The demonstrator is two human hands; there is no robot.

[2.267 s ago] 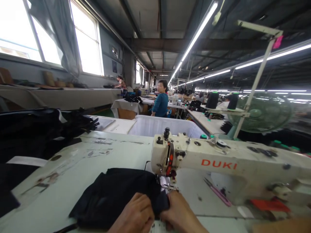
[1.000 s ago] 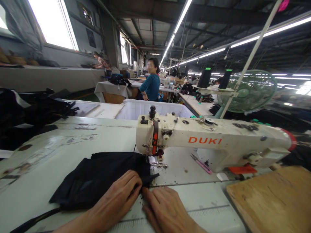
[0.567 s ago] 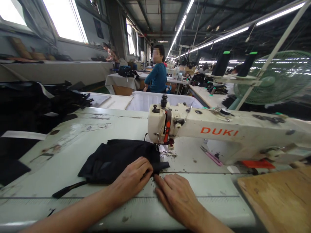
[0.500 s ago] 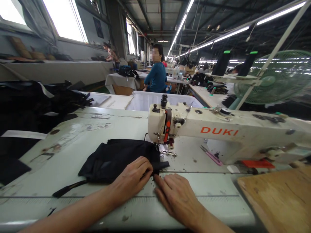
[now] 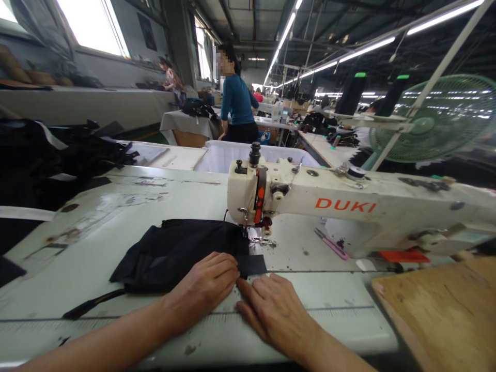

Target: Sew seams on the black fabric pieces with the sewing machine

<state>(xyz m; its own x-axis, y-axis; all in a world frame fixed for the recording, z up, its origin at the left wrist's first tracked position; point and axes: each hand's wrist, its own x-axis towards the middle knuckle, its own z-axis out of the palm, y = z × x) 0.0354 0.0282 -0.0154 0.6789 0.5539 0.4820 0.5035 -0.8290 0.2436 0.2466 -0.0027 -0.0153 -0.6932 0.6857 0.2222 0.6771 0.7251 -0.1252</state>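
Note:
A black fabric piece [image 5: 174, 248], looking like a sewn pouch with layered folds, lies on the sewing machine bed. Its right edge sits beneath the presser foot [image 5: 245, 231] of the white sewing machine [image 5: 310, 196]. A flat black strip [image 5: 251, 265] sticks out to the right, and a narrow strap [image 5: 93, 303] trails at the lower left. My left hand [image 5: 209, 281] is closed over the near right edge of the fabric, its fingertips partly hidden. Beside it, my right hand [image 5: 281, 310] has index finger and thumb apart, the index tip at the fabric's edge.
Pink-handled thread snips [image 5: 332, 245] lie under the machine arm. A wooden board [image 5: 442, 305] covers the right front corner. Dark fabric [image 5: 46, 165] is heaped at the left. Behind the machine stand a white bin [image 5: 217, 155], a person [image 5: 238, 103] in blue and a green fan [image 5: 434, 121].
The black strip now lies flatter and shows wider beside my fingers. My hands stay at the fabric's edge. The person in blue has risen higher. The view has shifted slightly.

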